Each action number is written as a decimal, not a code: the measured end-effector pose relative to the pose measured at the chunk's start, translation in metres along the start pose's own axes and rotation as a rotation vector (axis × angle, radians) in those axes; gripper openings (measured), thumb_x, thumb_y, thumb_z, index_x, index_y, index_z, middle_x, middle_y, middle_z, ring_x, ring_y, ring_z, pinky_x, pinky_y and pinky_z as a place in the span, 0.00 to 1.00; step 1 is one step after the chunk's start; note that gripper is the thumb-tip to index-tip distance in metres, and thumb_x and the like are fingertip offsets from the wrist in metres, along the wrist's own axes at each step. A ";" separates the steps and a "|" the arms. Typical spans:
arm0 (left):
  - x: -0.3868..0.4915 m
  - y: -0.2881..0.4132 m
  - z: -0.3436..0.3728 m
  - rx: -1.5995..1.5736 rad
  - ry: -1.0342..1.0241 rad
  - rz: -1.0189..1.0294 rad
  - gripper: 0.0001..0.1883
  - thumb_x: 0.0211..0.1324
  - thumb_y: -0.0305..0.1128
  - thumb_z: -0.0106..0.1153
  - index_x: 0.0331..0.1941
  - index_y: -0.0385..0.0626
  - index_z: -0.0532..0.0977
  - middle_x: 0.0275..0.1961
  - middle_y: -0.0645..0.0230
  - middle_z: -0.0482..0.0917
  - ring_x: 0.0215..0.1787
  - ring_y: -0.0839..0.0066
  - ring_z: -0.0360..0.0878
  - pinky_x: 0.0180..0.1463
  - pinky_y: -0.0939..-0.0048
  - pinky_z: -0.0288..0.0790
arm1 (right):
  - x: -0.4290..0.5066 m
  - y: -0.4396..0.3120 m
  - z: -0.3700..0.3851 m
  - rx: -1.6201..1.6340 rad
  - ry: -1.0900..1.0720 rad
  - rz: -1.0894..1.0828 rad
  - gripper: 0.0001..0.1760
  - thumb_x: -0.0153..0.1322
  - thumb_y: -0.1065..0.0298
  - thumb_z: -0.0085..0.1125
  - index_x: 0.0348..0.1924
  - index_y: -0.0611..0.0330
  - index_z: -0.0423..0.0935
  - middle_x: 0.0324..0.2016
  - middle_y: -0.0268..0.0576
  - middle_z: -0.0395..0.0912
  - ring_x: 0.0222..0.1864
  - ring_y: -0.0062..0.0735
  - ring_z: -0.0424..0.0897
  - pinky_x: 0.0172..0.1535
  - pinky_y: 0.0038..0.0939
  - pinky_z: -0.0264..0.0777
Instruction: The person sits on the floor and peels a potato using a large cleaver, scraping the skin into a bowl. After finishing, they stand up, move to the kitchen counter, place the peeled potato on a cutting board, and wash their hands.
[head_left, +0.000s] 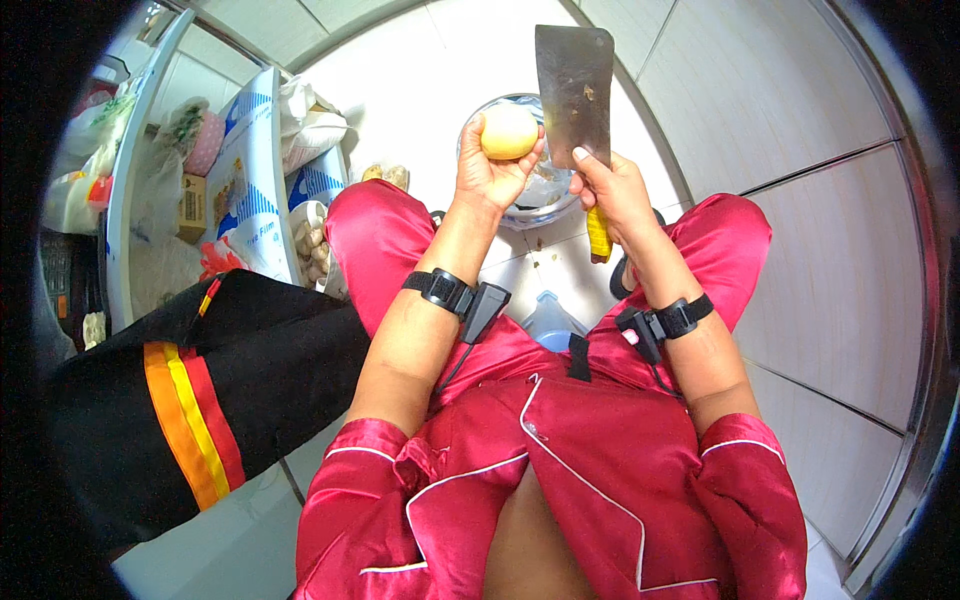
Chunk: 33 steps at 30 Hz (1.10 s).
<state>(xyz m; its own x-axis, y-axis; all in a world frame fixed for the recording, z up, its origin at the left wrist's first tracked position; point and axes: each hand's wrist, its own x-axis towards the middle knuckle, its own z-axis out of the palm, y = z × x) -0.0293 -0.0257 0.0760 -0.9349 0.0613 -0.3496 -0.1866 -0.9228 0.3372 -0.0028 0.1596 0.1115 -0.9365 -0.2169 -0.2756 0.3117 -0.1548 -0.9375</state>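
Observation:
My left hand (499, 169) holds up a round, smooth, pale yellow fruit or vegetable (508, 131), its fingers curled around the sides and underside. To its right, my right hand (615, 187) grips a cleaver (576, 90) with the wide dark blade pointing away from me. The thumb rests low on the blade, and small brown scraps stick to the metal. Yellow wrapping covers part of the cleaver's handle (598, 234). The blade and the yellow piece are apart. Below both hands stands a round bin (536, 219) lined with a clear plastic bag, partly hidden by them.
At left, a shelf unit (281, 172) holds bags and boxes. A white container of garlic-like bulbs (311, 244) stands near my left knee, with bagged produce (386, 176) beyond. Black striped cloth (225, 375) lies at left. Tiled wall (810, 247) closes the right; a blue plastic item (553, 322) sits between my legs.

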 end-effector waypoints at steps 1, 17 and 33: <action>-0.001 -0.001 0.000 0.016 0.026 0.029 0.27 0.59 0.51 0.63 0.57 0.49 0.72 0.57 0.58 0.78 0.62 0.53 0.74 0.68 0.45 0.67 | -0.001 -0.001 0.001 0.013 -0.021 0.002 0.14 0.76 0.57 0.59 0.39 0.61 0.78 0.21 0.33 0.76 0.18 0.16 0.68 0.24 0.22 0.65; -0.011 0.003 -0.004 0.013 0.058 0.139 0.26 0.61 0.47 0.62 0.58 0.45 0.70 0.56 0.53 0.77 0.60 0.50 0.74 0.63 0.46 0.73 | -0.003 -0.001 0.009 0.101 0.140 0.146 0.11 0.75 0.61 0.60 0.35 0.60 0.77 0.20 0.34 0.75 0.17 0.19 0.68 0.22 0.24 0.66; -0.024 0.001 0.008 0.639 -0.246 0.432 0.43 0.46 0.20 0.63 0.67 0.54 0.55 0.59 0.57 0.72 0.58 0.56 0.78 0.59 0.44 0.78 | -0.008 -0.019 0.002 0.074 -0.079 -0.074 0.13 0.76 0.59 0.59 0.33 0.58 0.77 0.21 0.32 0.76 0.18 0.15 0.68 0.23 0.19 0.61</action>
<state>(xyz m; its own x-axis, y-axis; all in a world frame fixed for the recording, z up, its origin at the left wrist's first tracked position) -0.0096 -0.0250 0.0917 -0.9895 -0.1002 0.1037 0.1399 -0.4927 0.8589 -0.0006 0.1627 0.1323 -0.9428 -0.2770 -0.1857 0.2557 -0.2428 -0.9358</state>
